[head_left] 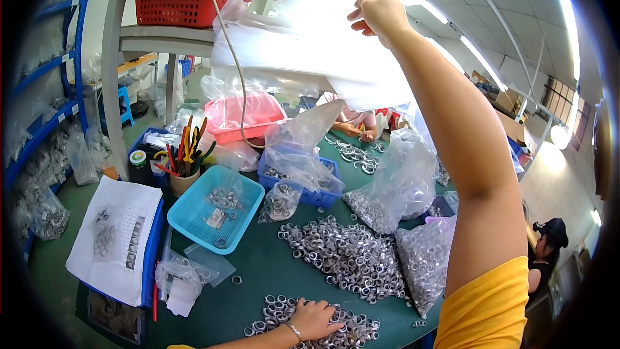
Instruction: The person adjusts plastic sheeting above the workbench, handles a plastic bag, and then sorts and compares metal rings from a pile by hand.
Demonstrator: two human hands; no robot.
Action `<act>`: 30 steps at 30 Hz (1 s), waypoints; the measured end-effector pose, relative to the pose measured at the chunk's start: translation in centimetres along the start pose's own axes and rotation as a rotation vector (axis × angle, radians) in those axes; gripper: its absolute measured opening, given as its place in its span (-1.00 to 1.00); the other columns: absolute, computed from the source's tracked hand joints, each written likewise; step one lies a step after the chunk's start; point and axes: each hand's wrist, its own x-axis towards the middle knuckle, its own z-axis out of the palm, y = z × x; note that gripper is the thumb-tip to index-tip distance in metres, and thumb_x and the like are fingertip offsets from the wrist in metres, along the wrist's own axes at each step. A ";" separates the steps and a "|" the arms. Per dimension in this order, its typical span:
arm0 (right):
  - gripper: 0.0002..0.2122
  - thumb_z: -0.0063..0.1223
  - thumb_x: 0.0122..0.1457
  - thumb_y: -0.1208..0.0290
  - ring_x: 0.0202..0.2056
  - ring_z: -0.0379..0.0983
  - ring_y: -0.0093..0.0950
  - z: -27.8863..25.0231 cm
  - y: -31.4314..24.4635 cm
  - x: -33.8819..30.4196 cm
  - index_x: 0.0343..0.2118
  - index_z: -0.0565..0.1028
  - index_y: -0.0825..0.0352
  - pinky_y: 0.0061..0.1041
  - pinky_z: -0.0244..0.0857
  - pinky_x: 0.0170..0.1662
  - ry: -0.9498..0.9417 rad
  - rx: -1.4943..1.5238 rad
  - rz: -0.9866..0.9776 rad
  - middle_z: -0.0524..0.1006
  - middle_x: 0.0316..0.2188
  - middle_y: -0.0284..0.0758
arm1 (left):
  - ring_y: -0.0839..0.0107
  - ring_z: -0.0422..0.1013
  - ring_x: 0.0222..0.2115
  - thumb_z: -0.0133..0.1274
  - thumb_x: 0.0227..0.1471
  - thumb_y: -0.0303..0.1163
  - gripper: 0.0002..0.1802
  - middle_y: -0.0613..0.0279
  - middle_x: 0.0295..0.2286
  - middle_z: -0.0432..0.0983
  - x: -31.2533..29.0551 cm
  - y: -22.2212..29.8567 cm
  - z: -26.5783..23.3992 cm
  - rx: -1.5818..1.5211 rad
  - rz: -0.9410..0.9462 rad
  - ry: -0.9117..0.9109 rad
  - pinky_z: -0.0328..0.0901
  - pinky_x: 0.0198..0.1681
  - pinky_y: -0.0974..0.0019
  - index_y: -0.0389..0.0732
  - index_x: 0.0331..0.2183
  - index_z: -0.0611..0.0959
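Observation:
My left hand [313, 320] lies palm down with fingers spread on a small pile of silvery metal rings [274, 310] at the near edge of the green table. My right hand [382, 16] is raised high, its fingers curled, beside bright white plastic sheeting [290, 48]. Whether anything is in those fingers is hidden by the glare. A larger heap of rings [349, 255] lies just beyond my left hand. To its right stands a clear plastic bag filled with rings [426, 262], with another partly filled bag [381, 203] behind it.
A turquoise basket [184, 220] holds some rings. Left of it are paper sheets [97, 239] and a cup of pliers [184, 181]. Behind are a blue bin [326, 200] and a pink basket [239, 134]. Across the table, another person's hands [361, 132] work near ring parts [355, 155].

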 end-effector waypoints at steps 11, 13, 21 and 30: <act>-0.75 -0.17 0.22 0.33 -0.53 0.53 -0.50 0.1 -1.5 -0.4 -0.25 0.43 0.45 -0.64 0.42 -0.52 0.008 0.072 -0.039 0.55 -0.45 -0.17 | 0.08 0.30 -0.11 -0.07 -0.08 0.14 -0.34 0.01 -0.15 0.39 0.4 1.4 -2.5 -0.135 -0.193 -0.255 0.05 0.00 -0.09 -0.12 -0.05 0.46; -0.76 -0.15 0.21 0.35 -0.54 0.52 -0.50 -0.7 -2.0 -0.3 -0.26 0.43 0.45 -0.65 0.43 -0.52 0.087 0.191 -0.054 0.55 -0.44 -0.16 | 0.08 0.31 -0.12 -0.07 -0.08 0.13 -0.35 0.02 -0.15 0.39 0.3 1.5 -2.3 -0.142 -0.180 -0.244 0.06 -0.01 -0.08 -0.13 -0.06 0.47; -0.81 -0.25 0.12 0.60 -0.55 0.52 -0.49 -3.2 -1.4 0.6 -0.22 0.36 0.49 -0.63 0.37 -0.53 0.232 0.388 0.014 0.51 -0.43 -0.13 | 0.07 0.31 -0.13 -0.06 -0.08 0.11 -0.39 0.02 -0.18 0.40 0.1 0.8 -0.8 -0.133 -0.137 -0.156 0.06 -0.01 -0.09 -0.13 -0.11 0.50; -0.84 -0.24 0.17 0.57 -0.41 0.55 -0.46 -3.3 -0.9 0.9 -0.23 0.39 0.36 -0.56 0.36 -0.39 0.471 0.327 -0.074 0.53 -0.38 -0.14 | 0.08 0.34 -0.17 0.00 -0.12 0.10 -0.42 0.05 -0.20 0.41 0.0 0.9 -0.9 -0.137 -0.124 -0.102 0.12 -0.04 -0.04 -0.13 -0.16 0.53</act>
